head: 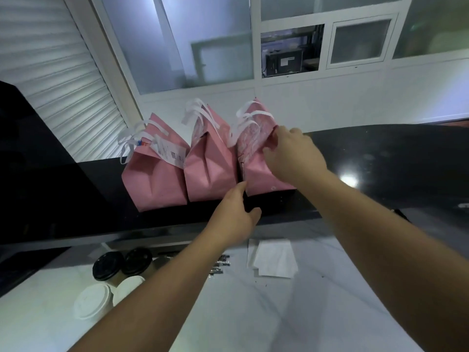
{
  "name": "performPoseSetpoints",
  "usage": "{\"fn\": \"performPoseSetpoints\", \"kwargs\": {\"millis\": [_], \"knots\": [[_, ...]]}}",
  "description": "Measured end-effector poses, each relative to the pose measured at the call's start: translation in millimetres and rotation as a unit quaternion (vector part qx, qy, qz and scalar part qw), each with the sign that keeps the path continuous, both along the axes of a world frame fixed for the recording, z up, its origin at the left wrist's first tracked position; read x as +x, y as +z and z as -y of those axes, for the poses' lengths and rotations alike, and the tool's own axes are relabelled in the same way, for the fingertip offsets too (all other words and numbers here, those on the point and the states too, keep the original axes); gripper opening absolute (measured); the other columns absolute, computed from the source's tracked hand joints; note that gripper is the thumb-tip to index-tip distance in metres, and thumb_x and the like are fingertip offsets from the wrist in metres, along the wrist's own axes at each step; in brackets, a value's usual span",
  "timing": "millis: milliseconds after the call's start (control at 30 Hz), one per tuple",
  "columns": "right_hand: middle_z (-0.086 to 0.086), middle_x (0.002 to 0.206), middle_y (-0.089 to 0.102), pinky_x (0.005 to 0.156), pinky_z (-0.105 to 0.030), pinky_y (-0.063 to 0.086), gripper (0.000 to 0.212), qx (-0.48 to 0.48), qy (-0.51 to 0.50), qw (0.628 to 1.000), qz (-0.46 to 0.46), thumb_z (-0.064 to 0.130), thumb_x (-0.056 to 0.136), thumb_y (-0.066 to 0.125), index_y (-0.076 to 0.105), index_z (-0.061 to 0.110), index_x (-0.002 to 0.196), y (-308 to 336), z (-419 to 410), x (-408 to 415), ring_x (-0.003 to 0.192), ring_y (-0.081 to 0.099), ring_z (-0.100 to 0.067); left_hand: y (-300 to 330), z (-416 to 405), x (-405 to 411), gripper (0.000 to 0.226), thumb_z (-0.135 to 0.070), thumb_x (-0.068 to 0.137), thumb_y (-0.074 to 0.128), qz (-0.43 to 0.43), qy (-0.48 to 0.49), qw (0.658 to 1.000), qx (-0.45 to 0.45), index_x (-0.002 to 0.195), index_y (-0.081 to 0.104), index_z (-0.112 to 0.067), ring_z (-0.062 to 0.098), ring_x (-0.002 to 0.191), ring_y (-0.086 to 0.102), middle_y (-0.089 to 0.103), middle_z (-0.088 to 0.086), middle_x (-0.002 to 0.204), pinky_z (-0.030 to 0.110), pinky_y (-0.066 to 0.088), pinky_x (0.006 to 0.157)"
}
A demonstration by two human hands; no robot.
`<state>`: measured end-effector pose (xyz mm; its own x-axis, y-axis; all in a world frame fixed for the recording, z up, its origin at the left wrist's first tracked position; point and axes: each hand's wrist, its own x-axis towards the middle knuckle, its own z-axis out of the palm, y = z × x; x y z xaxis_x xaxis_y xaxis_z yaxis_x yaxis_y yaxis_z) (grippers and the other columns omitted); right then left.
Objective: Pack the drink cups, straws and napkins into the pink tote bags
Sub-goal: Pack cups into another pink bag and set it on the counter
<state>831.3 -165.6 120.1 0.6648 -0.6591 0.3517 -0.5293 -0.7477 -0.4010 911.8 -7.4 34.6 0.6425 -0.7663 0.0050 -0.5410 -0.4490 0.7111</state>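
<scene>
Nearest the camera, two bare forearms reach up from the bottom edge over the white bench (pixel 317 313). At its left stand four lidded drink cups in a cluster: two white-lidded cups (pixel 92 302) in front and two black-lidded cups (pixel 107 265) behind them. Right of those, partly hidden by the left forearm, lies a small heap of wrapped straws (pixel 220 265), and further right a loose stack of white napkins (pixel 275 259).

Beyond it runs a raised black ledge (pixel 76 189) carrying three pink tote bags with white handles, side by side. The left bag (pixel 154 179) has a printed receipt fixed near its top; the middle bag (pixel 209 168) stands just beside it, and the right bag (pixel 256 148) is touching the middle one.

The left hand (pixel 234 217) is at the lower front corner of the right bag, fingers mostly extended, fingertips against the bag's edge, thumb spread apart and gripping nothing. The right hand (pixel 294 153) is on that bag's upper right side, fingers curled around the paper there.
</scene>
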Motion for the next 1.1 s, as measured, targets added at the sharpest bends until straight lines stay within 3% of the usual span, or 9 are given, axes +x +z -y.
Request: {"fn": "performPoseSetpoints", "kwargs": {"millis": [200,300,500,667,900,1100], "knots": [[-0.001,0.114,0.063,0.074,-0.041,0.054,0.035,0.089,0.023,0.995,-0.047,0.044,0.094,0.054,0.056,0.022,0.122,-76.6,-47.6,-64.7,0.094,0.060,-0.025,-15.8,-23.9,-27.9,0.074,-0.039,0.096,0.063,0.083,-0.043,0.994,0.056,0.161,0.029,-0.029,0.019,0.146,0.040,0.032,-0.006,0.165,0.042,0.043,0.112],[0.001,0.126,0.061,0.083,-0.043,0.053,0.047,0.099,-0.034,0.990,-0.090,0.045,0.096,0.048,0.048,0.027,0.140,-105.8,-67.0,-95.8,0.112,0.058,-0.027,-26.3,-31.5,-37.9,0.072,-0.040,0.096,0.059,0.102,-0.074,0.989,0.073,0.160,0.031,-0.028,0.022,0.145,0.040,0.034,-0.005,0.164,0.045,0.044,0.113],[0.000,0.134,0.060,0.089,-0.043,0.049,0.053,0.094,-0.167,0.968,-0.160,0.052,0.097,0.047,0.043,0.027,0.144,-143.6,-119.5,-163.5,0.118,0.055,-0.028,-58.0,-43.0,-73.2,0.072,-0.045,0.096,0.059,0.119,-0.192,0.966,0.123,0.160,0.033,-0.026,0.028,0.144,0.039,0.036,-0.002,0.163,0.045,0.040,0.113],[0.003,0.145,0.052,0.100,-0.050,0.044,0.061,0.101,-0.254,0.934,-0.231,0.059,0.096,0.045,0.036,0.030,0.149,-166.5,-180.1,-225.8,0.129,0.047,-0.030,-85.7,-61.0,-115.9,0.067,-0.051,0.098,0.053,0.200,-0.291,0.923,0.151,0.157,0.035,-0.025,0.028,0.142,0.040,0.038,0.000,0.160,0.050,0.043,0.108],[0.005,0.161,0.035,0.117,-0.060,0.029,0.068,0.186,-0.376,0.879,-0.228,0.060,0.096,0.043,0.021,0.038,0.156,-175.1,-256.4,-323.7,0.146,0.032,-0.029,-95.8,-72.2,-212.9,0.069,-0.057,0.099,0.048,0.272,-0.426,0.855,0.115,0.158,0.031,-0.025,0.030,0.144,0.039,0.035,0.003,0.164,0.050,0.044,0.107],[0.007,0.154,0.041,0.113,-0.058,0.034,0.067,0.181,-0.476,0.841,-0.185,0.060,0.094,0.046,0.027,0.036,0.154,-161.8,-319.8,-422.4,0.141,0.037,-0.026,-87.5,-91.3,-316.8,0.069,-0.059,0.097,0.048,0.307,-0.523,0.793,0.062,0.155,0.033,-0.025,0.029,0.139,0.042,0.040,0.003,0.158,0.047,0.045,0.102]]}}
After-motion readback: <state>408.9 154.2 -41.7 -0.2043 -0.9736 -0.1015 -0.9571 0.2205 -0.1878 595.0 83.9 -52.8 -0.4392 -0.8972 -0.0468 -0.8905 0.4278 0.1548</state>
